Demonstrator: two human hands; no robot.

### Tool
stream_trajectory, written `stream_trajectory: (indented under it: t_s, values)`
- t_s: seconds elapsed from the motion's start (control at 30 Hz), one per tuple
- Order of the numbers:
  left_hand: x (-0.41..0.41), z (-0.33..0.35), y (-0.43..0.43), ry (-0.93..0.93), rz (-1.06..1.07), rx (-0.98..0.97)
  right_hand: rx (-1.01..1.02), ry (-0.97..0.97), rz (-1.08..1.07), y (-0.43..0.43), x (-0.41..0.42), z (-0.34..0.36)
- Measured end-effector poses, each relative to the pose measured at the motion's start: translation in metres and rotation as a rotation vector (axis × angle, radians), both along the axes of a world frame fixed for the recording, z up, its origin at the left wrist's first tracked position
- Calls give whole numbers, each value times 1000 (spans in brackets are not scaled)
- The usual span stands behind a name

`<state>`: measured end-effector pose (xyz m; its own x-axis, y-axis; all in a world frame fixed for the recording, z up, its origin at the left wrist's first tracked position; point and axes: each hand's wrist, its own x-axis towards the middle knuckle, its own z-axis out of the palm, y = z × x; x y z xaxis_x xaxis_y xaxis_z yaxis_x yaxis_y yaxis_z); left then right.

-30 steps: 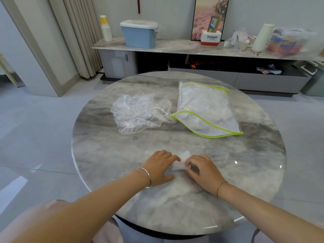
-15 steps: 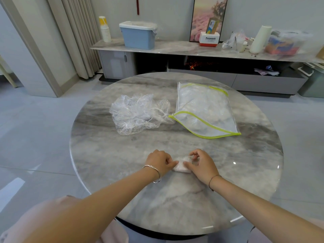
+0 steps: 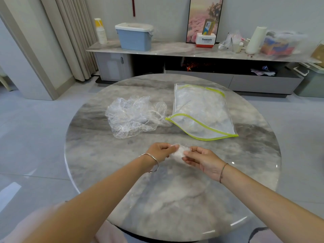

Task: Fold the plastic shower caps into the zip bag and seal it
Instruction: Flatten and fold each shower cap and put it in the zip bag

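Middle of the frame: round table (image 3: 122, 172), grey-veined marble, glossy, with small glints of light along its lower right rim. Beneath and around it, pale grey floor tiles (image 3: 35, 137), wide and shiny.

Lower centre, over the near half of the tabletop: left hand (image 3: 160, 151), fingers curled, pinching the left end of a small folded shower cap (image 3: 178, 153); right hand (image 3: 203, 161), palm turned upward, fingers and thumb curled round the other end. Thin metal bangle (image 3: 152, 163) on the left wrist, dark cord (image 3: 222, 172) on the right. Hard to tell whether the bundle touches the marble.

Further up the table, left of centre: crumpled pile of loose clear shower caps (image 3: 133, 116). Just right of it and touching at one corner: zip bag (image 3: 201, 111), lying flat, yellow-green zip strip gaping open towards the lower left, pale bunched plastic inside.

Across the top of the frame: long low sideboard (image 3: 175, 49) with a marble top, set against a light wall. On it, from left to right: stack of paper cups (image 3: 101, 31), blue lidded box (image 3: 135, 37), framed picture (image 3: 205, 14) in pinks, white and red carton (image 3: 205, 40), white roll (image 3: 255, 40), blurred plastic-wrapped clutter at the far right. Upper left: beige pleated curtain (image 3: 73, 37) hanging to the floor.
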<state>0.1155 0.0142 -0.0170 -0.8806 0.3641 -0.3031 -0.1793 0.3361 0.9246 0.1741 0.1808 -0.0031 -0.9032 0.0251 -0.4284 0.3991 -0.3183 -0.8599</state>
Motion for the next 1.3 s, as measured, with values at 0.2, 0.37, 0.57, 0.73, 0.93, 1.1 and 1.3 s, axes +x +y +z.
stream_trajectory:
  t_s: [0.2,0.37,0.57,0.73,0.93,1.1,1.3]
  values:
    - [-29,6,11,85,185,19,395,318,-77,10,-18,-5]
    - [-63,3,22,334,120,-216,1016,563,176,26,-45,-34]
    - [-105,2,47,593,26,-614,1485,482,315,30,-97,-48]
    - [-122,7,51,714,42,-662,1532,400,315,41,-131,-47]
    - [-129,5,43,814,34,-702,1528,157,405,56,-165,-40]
    - [-120,-2,36,711,-95,-646,1545,245,475,52,-151,-34]
    - [-88,-18,-1,630,-237,-1116,1577,254,540,54,-99,-45]
